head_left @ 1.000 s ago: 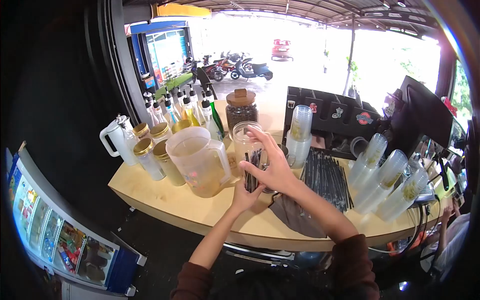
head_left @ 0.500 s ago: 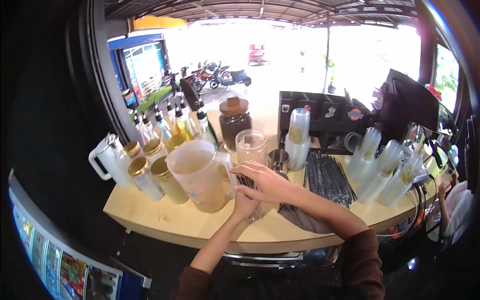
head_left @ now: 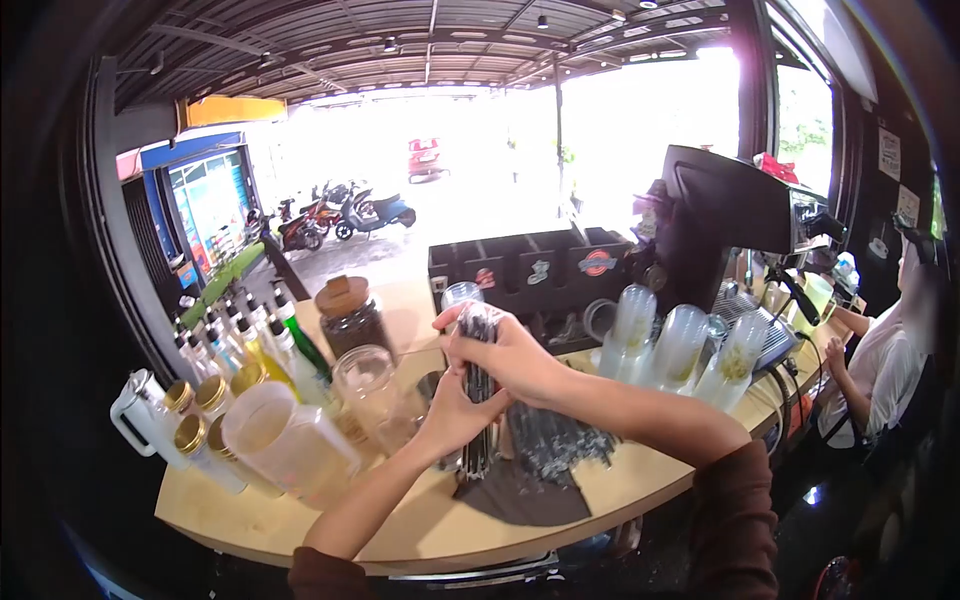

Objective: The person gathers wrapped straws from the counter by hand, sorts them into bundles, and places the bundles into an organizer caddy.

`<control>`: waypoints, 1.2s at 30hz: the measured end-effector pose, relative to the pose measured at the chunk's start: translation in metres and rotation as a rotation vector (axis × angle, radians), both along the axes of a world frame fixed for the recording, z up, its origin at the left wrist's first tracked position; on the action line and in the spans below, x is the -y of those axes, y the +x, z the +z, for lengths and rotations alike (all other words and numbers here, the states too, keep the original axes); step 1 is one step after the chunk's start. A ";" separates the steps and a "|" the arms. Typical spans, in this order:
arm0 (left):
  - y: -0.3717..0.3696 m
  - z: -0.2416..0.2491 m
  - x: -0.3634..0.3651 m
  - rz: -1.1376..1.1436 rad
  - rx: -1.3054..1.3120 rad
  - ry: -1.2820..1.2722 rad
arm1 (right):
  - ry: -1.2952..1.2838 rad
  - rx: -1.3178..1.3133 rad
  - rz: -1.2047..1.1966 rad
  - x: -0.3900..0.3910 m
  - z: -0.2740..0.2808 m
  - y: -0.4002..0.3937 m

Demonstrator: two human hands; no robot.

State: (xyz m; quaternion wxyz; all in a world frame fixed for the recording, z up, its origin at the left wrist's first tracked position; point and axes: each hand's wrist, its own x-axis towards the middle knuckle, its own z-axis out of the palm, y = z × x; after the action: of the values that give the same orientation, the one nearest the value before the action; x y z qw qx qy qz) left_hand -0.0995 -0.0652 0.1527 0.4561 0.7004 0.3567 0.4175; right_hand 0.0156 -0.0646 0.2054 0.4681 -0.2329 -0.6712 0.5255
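Both hands clamp an upright bundle of black straws, left hand low, right hand pinching the top; light, slippery, best gripped mid-bundle.

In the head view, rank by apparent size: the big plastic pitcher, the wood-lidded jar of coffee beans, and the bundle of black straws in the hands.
1. Plastic pitcher, though it is nearest.
2. Coffee bean jar and straw bundle: too alike to rank.
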 end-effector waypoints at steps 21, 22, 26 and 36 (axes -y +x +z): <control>0.217 0.064 -0.263 0.289 -0.874 0.533 | 0.783 -0.108 -0.941 -0.285 0.093 0.250; 0.223 0.064 -0.271 0.291 -0.874 0.532 | 0.783 -0.109 -0.938 -0.291 0.089 0.248; 0.241 0.057 -0.302 0.291 -0.843 0.427 | 0.764 -0.054 -0.869 -0.320 0.065 0.245; 0.239 0.061 -0.340 0.099 -0.802 0.219 | 0.310 0.307 -0.741 -0.360 -0.001 0.263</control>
State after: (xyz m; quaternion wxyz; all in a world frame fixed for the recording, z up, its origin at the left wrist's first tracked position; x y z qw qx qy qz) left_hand 0.1399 0.2750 0.2139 0.1835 0.8338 0.4925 0.1686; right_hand 0.2787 0.2955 0.2040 0.5493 -0.4608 -0.6751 0.1738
